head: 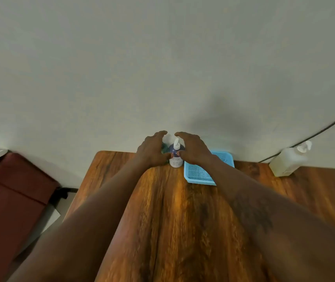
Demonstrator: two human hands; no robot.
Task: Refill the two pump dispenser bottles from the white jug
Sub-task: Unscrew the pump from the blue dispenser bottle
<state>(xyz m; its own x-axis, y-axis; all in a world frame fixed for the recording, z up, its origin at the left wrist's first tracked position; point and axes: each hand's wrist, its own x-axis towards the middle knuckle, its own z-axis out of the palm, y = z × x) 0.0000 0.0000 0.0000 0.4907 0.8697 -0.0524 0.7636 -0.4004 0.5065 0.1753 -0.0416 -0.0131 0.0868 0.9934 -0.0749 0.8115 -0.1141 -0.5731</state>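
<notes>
Both arms reached to the far edge of the wooden tabletop (172, 210), where a pump dispenser bottle (176, 157) with a white pump head and dark shoulder stood upright close to the wall (162, 68). The left hand (152, 152) and right hand (193, 150) flanked it. Their fingers (160, 133) were arched and spread rather than clenched, and the thumbs lay at or just beside the bottle's sides. Neither hand had plainly closed on it.

A dark green shape (165, 148) showed behind the left hand. It may have been the second bottle, but too little of it was visible to say. The white jug (287, 160) stood well apart at the right end of the tabletop, beyond a blue mesh basket (200, 172).

The step looked like taking up the first bottle to open it. To do that well, one hand should have wrapped the body low down and held it firm against the tabletop, while the other took the collar under the pump head and turned that, not the spout. Drawing the bottle towards the middle first would have given room clear of the wall and brought it nearer the jug. The dip tube should have been lifted out straight, since it would likely drip.
</notes>
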